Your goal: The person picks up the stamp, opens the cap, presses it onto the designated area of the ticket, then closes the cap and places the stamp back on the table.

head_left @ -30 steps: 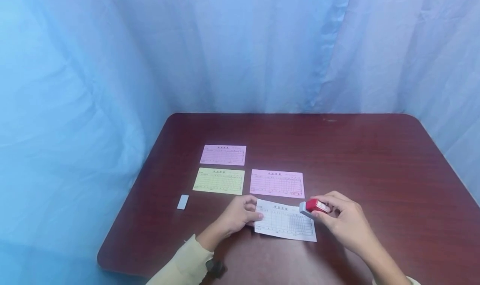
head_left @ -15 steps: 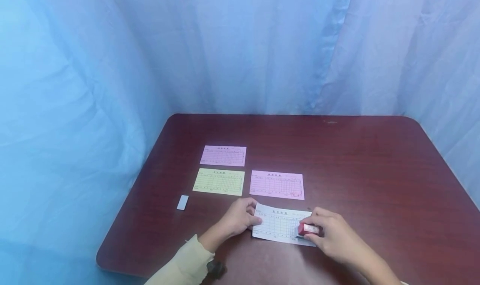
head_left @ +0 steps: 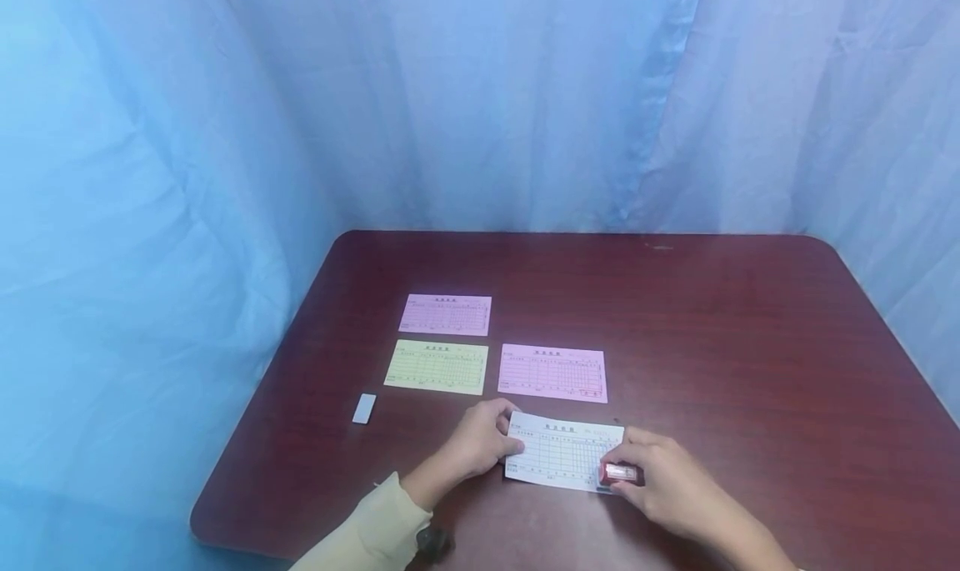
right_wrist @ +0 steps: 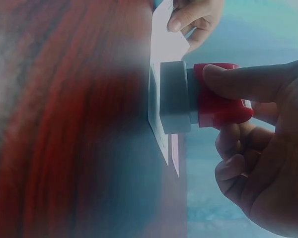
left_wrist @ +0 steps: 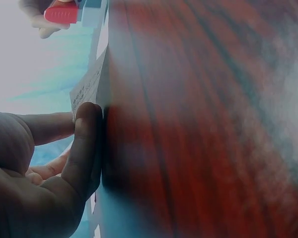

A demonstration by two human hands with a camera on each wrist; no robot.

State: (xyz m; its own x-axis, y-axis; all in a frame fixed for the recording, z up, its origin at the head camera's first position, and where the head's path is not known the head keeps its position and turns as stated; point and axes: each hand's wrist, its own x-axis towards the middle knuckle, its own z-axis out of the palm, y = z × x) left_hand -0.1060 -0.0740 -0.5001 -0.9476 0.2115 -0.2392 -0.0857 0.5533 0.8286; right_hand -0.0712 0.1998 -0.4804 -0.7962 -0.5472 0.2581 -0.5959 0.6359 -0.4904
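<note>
The right hand point(head_left: 663, 478) had its grip closed round a red-and-grey stamp point(head_left: 621, 473), the thumb and fingers pinching the red body. The stamp was over the lower right part of a white form point(head_left: 551, 450), its grey base facing down at the paper — the right wrist view put base and sheet so close together that a firm press could not be told from a light touch.

The left hand point(head_left: 483, 439) had its grip on the form's left edge, pinching it between thumb and fingers, and that end of the sheet bent up off the bench point(head_left: 712, 321). Printed lines and columns covered the form.

Just beyond it lay a pink slip point(head_left: 552, 373) with a small red mark point(head_left: 590, 393) in its lower right corner. A yellow slip point(head_left: 437, 367) lay to its left, and a second pink slip point(head_left: 445, 314) behind the yellow one — none of the three touching another. A small pale block point(head_left: 364, 408) rested near the left hand, nearer the bench's left edge. Blue curtains point(head_left: 480, 96) hung behind.
</note>
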